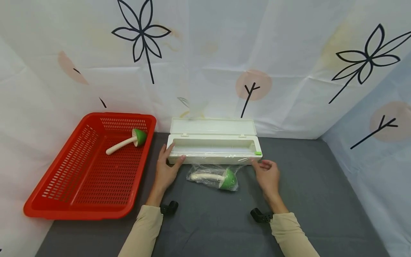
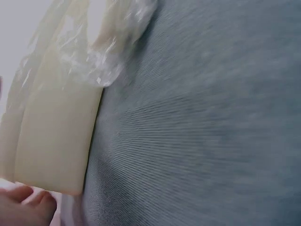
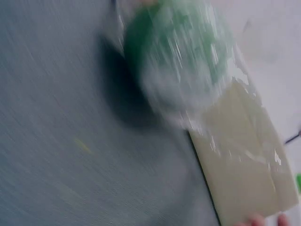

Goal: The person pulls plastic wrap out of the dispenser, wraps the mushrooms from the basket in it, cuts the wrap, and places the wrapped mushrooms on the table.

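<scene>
A white cling film dispenser (image 1: 218,159) with its lid raised sits on the grey cloth by the back wall. Clear film stretches over its front edge to a film-wrapped toy mushroom (image 1: 228,179) with a green cap and pale stem, lying just in front. My left hand (image 1: 166,174) holds the dispenser's left end, thumb on the front edge and fingers at the side. At the right front corner, my right hand (image 1: 268,176) touches the box near the film's edge, its other fingers loosely bent. In the right wrist view the wrapped green cap (image 3: 183,52) overlaps the box.
A red basket (image 1: 80,215) stands at the left with an unwrapped green-capped mushroom (image 1: 138,137) inside. A green slider (image 1: 258,153) sits at the dispenser's right end. Behind hangs a white curtain (image 1: 205,71) with printed flowers.
</scene>
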`<action>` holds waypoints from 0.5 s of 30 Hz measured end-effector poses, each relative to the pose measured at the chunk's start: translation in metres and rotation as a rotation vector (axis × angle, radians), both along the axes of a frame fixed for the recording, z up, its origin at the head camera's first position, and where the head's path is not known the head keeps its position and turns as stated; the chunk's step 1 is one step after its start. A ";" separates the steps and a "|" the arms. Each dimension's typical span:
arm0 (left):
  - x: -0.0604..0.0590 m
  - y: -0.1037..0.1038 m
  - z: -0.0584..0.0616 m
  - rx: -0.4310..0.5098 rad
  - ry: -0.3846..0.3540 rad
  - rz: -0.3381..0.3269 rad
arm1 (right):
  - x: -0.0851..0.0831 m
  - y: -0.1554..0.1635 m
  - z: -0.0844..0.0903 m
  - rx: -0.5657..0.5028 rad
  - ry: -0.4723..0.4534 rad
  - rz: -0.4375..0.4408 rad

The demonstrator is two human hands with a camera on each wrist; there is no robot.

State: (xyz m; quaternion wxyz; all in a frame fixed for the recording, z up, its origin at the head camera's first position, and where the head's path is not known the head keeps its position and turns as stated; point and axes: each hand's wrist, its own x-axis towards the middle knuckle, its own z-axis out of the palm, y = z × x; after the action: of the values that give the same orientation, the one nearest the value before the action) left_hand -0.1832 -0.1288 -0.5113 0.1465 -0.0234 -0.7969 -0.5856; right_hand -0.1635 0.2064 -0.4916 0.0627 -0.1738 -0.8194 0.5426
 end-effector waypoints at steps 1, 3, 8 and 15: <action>0.003 0.001 0.001 0.012 0.006 0.028 | 0.005 -0.003 0.001 -0.005 -0.040 0.067; 0.010 0.003 0.002 0.040 0.012 0.084 | 0.012 -0.007 0.000 -0.010 -0.099 0.248; 0.029 0.010 0.005 0.113 -0.074 0.172 | 0.013 -0.009 -0.007 -0.014 -0.049 0.632; 0.040 0.008 0.003 0.122 -0.229 0.058 | 0.013 -0.014 -0.019 -0.001 0.074 0.818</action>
State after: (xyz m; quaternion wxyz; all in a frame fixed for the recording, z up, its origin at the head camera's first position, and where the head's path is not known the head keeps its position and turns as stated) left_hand -0.1433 -0.1204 -0.5085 0.0724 0.0755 -0.7716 -0.6274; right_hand -0.1508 0.1926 -0.5107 -0.1289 0.1861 -0.8180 0.5289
